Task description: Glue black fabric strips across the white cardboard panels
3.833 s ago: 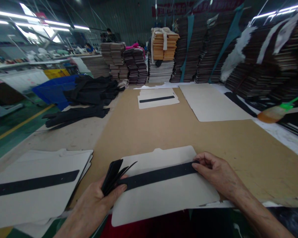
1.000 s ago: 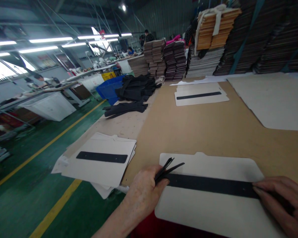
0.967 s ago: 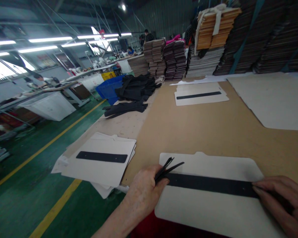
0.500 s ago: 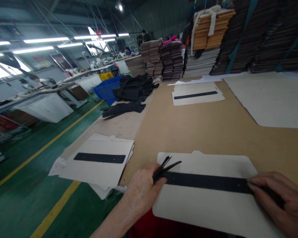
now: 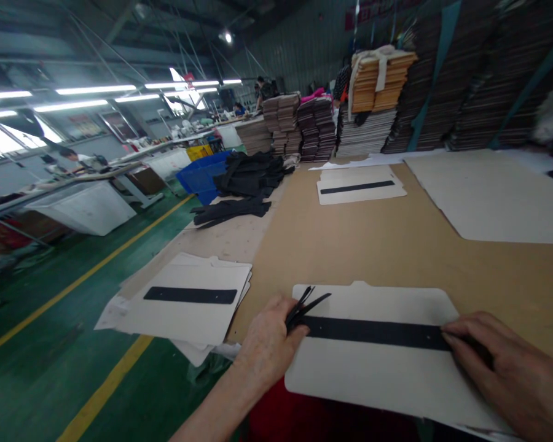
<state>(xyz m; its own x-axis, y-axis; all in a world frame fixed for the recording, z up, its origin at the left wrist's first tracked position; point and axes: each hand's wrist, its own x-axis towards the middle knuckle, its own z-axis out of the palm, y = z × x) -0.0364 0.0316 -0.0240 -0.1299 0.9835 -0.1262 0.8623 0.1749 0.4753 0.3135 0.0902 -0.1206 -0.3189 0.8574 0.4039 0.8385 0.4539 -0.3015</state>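
Observation:
A pale panel (image 5: 373,380) with rounded corners lies at the table's near edge. Across it runs a flat black strip (image 5: 378,333) with a small light mark near each end. My left hand (image 5: 270,344) is closed around several more black strips (image 5: 299,312), their ends poking up past the fingers; its thumb touches the left end of the flat strip. At the other end, my right hand (image 5: 507,368) pinches the strip between thumb and fingertips. To the left is a stack of similar panels (image 5: 184,322), the top one carrying a black strip (image 5: 191,295).
More panels (image 5: 359,193) with a strip lie farther back on the brown table (image 5: 332,245). A large pale sheet (image 5: 498,202) covers the right side. Black strips are heaped (image 5: 249,175) beside a blue bin (image 5: 203,175). Tall stacks (image 5: 281,126) stand behind.
The camera view has shifted slightly, so the scene sits a little differently. Both hands keep their hold at the strip's two ends; the panel and strip look otherwise the same.

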